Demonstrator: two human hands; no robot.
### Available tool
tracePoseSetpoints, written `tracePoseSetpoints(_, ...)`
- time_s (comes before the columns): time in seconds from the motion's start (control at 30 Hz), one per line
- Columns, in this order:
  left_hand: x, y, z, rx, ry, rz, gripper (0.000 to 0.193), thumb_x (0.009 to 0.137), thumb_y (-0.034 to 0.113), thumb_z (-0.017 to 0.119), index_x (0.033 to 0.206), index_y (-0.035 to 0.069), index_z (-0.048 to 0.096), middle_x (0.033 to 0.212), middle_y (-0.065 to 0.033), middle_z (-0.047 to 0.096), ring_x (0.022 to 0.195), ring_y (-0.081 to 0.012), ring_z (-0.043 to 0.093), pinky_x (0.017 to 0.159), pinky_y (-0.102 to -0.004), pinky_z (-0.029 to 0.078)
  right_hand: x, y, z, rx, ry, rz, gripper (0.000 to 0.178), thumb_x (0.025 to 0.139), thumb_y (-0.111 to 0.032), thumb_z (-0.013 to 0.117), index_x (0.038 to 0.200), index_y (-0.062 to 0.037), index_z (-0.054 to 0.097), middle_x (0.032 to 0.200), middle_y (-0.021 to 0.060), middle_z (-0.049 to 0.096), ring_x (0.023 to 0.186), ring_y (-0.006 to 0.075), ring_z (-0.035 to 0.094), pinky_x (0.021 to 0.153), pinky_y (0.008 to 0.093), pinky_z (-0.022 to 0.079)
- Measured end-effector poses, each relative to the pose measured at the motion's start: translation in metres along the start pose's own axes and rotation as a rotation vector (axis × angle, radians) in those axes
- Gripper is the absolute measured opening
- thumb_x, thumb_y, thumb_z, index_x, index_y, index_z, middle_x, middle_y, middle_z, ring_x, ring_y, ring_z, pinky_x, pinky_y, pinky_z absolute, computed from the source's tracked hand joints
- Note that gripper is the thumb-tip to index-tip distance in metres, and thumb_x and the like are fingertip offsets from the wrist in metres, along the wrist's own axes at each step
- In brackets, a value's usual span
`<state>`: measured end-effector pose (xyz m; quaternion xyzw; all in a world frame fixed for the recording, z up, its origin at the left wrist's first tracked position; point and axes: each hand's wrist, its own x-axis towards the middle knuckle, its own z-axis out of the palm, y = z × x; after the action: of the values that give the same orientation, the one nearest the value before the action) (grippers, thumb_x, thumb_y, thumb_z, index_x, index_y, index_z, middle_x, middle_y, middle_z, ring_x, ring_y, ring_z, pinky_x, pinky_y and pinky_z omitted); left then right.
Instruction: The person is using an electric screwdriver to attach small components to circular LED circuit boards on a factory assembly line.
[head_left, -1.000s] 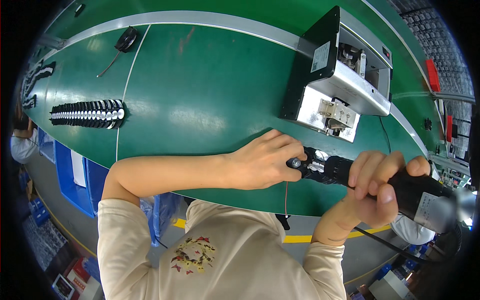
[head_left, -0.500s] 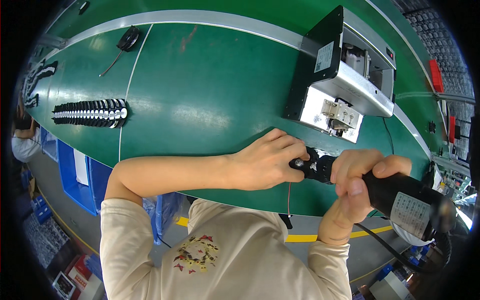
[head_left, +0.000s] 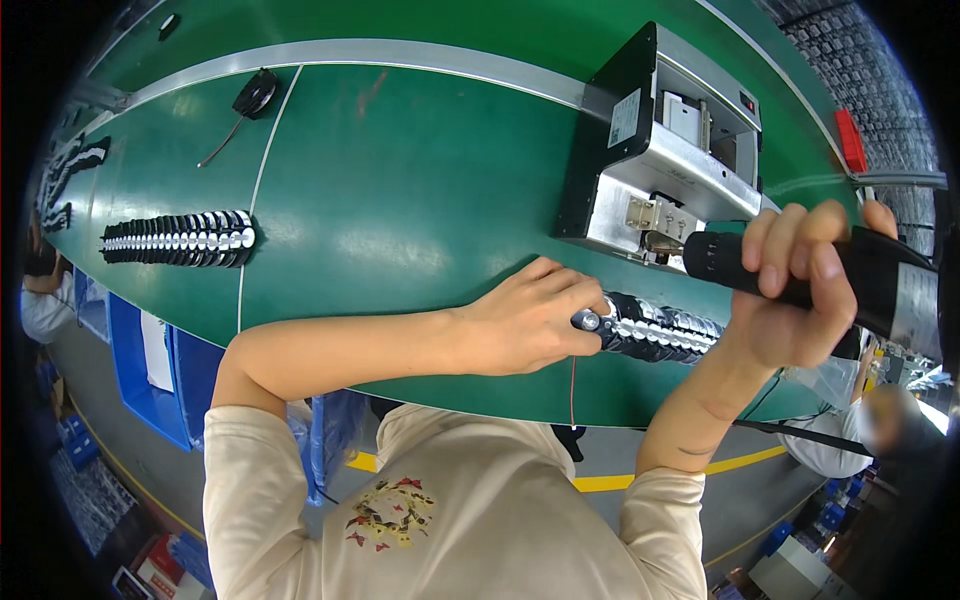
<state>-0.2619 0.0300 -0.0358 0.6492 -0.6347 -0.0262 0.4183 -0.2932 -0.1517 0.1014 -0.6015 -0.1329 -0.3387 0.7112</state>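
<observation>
Black driver (head_left: pixel 868 278) with pale label (head_left: pixel 917 305) now up by machine (head_left: pixel 682 165)

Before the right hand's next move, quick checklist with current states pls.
1. Left hand on the near row of black-and-white parts: ok, fingers and thumb at its left end.
2. Right hand gripping the black handheld tool: ok, fingers wrapped round the body.
3. Tool nose off the near row: ok, they look apart.
4. Tool nose clear of the silver-and-black machine: cannot tell, they overlap in this view.
5. Thin red wire clear of the left hand: not ok, it emerges right by it.
</observation>
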Motion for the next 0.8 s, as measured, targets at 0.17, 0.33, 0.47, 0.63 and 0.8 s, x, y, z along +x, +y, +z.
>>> tracePoseSetpoints(0.17,-0.001,0.001,0.003,0.006,0.007,0.002,0.017,0.069,0.015,0.071,0.085,0.017,0.068,0.108,-0.0051,0.057,0.109,-0.0269,0.054,0.089,-0.0405,0.041,0.004,0.008,-0.003,-0.131,-0.060,0.067,0.040,0.079,-0.005,0.048,0.119,-0.0072,0.047,0.067,0.0028,0.042,0.047,0.0099,0.036,0.050,0.0284,0.036)
tracePoseSetpoints(0.33,-0.003,0.001,0.000,0.025,0.004,-0.015,0.017,0.068,0.015,0.070,0.085,0.016,0.068,0.109,-0.0056,0.057,0.109,-0.0275,0.055,0.092,-0.0407,0.040,-0.025,0.000,0.003,-0.076,-0.100,0.052,0.043,0.080,-0.006,0.052,0.122,-0.0052,0.042,0.064,0.0029,0.043,0.043,0.0104,0.037,0.046,0.0280,0.036)
tracePoseSetpoints(0.47,-0.001,0.003,0.000,0.021,-0.010,-0.016,0.013,0.070,0.017,0.068,0.083,0.016,0.069,0.109,-0.0056,0.058,0.109,-0.0280,0.055,0.095,-0.0418,0.039,-0.062,-0.015,0.005,0.028,-0.008,0.054,0.050,0.078,0.003,0.059,0.123,-0.0072,0.038,0.059,0.0039,0.045,0.040,0.0152,0.045,0.043,0.0315,0.043)
tracePoseSetpoints(0.63,-0.002,0.002,-0.001,0.004,-0.031,-0.031,0.012,0.070,0.018,0.067,0.082,0.017,0.070,0.109,-0.0055,0.057,0.110,-0.0282,0.054,0.097,-0.0424,0.038,-0.077,-0.008,0.009,0.000,0.051,0.096,0.048,0.077,0.004,0.060,0.118,-0.0069,0.037,0.058,0.0057,0.047,0.040,0.0162,0.046,0.042,0.0319,0.043)
tracePoseSetpoints(0.8,-0.001,0.003,0.000,-0.013,-0.020,-0.038,0.011,0.071,0.019,0.067,0.082,0.017,0.071,0.109,-0.0054,0.057,0.111,-0.0281,0.054,0.097,-0.0415,0.038,-0.085,-0.012,0.014,-0.081,0.049,0.106,0.041,0.079,0.002,0.063,0.109,-0.0083,0.037,0.058,0.0065,0.048,0.043,0.0168,0.048,0.043,0.0335,0.046)
